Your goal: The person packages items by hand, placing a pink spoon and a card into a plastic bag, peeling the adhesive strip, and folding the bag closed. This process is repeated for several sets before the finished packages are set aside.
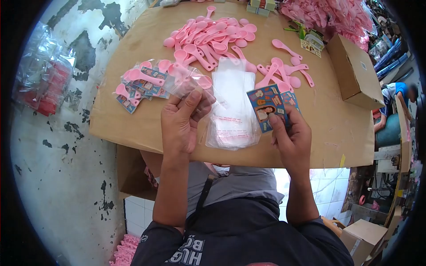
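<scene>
My left hand (186,117) pinches a clear plastic bag (179,84) above the table's left half. Between thumb and fingers of my right hand (290,135) is a blue printed card (267,106) with a picture on it; part of another blue card shows behind it. A stack of clear plastic bags (233,102) lies flat between my hands. Left of them, several packed bags hold pink spoons (146,76) and blue cards. A large heap of loose pink spoons (213,35) lies beyond, and a smaller group (286,68) sits behind my right hand.
An open cardboard box (355,73) stands at the table's right edge. Behind it are bulging bags of pink items (330,15). Clear bags (44,66) hang on the left wall. A person (392,97) is at the far right.
</scene>
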Available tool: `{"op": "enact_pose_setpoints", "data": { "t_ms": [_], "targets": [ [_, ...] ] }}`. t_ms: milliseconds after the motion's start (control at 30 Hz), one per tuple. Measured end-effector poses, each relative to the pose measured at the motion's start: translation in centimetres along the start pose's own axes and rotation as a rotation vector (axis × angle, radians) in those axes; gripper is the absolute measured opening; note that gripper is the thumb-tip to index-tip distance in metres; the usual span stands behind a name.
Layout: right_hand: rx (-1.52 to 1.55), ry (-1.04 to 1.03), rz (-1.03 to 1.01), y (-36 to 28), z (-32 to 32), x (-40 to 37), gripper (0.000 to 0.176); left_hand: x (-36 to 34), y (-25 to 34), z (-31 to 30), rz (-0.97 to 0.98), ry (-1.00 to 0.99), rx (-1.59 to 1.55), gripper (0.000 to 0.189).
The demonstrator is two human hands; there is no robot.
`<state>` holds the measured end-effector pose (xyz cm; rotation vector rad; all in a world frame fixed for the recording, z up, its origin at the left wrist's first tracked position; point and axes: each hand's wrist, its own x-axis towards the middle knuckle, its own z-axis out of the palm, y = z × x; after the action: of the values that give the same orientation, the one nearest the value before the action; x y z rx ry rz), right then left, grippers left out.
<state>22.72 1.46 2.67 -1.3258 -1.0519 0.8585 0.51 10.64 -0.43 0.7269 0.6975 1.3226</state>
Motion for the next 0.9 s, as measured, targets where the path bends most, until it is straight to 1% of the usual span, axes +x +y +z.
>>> {"op": "enact_pose_setpoints", "data": {
  "t_ms": [67,133,167,200,267,300,367,500,567,600,667,767,833,900],
  "targets": [
    [-0.025,-0.034,-0.004,0.4,-0.7,-0.2,0.018,-0.1,-0.1,0.3,0.016,0.008,0.012,0.023],
    [-0.064,-0.235,0.130,0.1,-1.0,-0.4,0.020,-0.4,0.1,1.7,0.023,0.026,0.040,0.021],
    [-0.015,-0.272,0.172,-0.3,-0.6,-0.4,0.023,-0.5,0.0,2.2,0.019,0.021,0.040,0.021],
    [-0.015,-0.268,0.171,-0.3,-0.4,-0.2,0.023,-0.7,0.0,2.7,-0.003,0.000,0.005,0.022],
    [0.118,-0.303,0.192,0.0,0.2,0.2,0.023,-0.9,-0.3,3.2,-0.023,-0.020,-0.027,0.022],
    [0.119,-0.304,0.191,0.2,0.5,0.4,0.023,-1.0,-0.4,3.2,-0.026,-0.030,-0.036,0.023],
    [0.243,-0.219,0.112,0.6,1.2,0.7,0.023,-1.1,-0.7,3.1,-0.027,-0.037,-0.046,0.024],
    [0.228,-0.200,0.122,0.6,1.6,0.4,0.022,-1.2,-0.8,3.2,-0.031,-0.037,-0.083,0.026],
    [0.138,-0.276,0.177,0.4,1.4,0.1,0.021,-1.2,-0.8,3.7,-0.019,-0.045,-0.094,0.026],
    [0.135,-0.272,0.176,0.3,1.3,0.1,0.021,-1.1,-0.9,4.0,-0.007,-0.049,-0.102,0.026],
    [0.132,-0.331,0.196,0.1,1.2,0.2,0.020,-1.1,-1.1,4.5,0.004,-0.058,-0.112,0.027],
    [0.153,-0.262,0.169,0.2,0.8,0.3,0.020,-1.1,-1.2,5.0,0.019,-0.057,-0.126,0.025],
    [0.138,-0.276,0.168,0.3,0.2,0.5,0.020,-1.2,-1.2,5.3,-0.006,-0.110,-0.118,0.026],
    [0.124,-0.290,0.166,0.1,-0.3,0.8,0.020,-1.2,-1.3,5.8,-0.005,-0.104,-0.080,0.026]
  ]
}}
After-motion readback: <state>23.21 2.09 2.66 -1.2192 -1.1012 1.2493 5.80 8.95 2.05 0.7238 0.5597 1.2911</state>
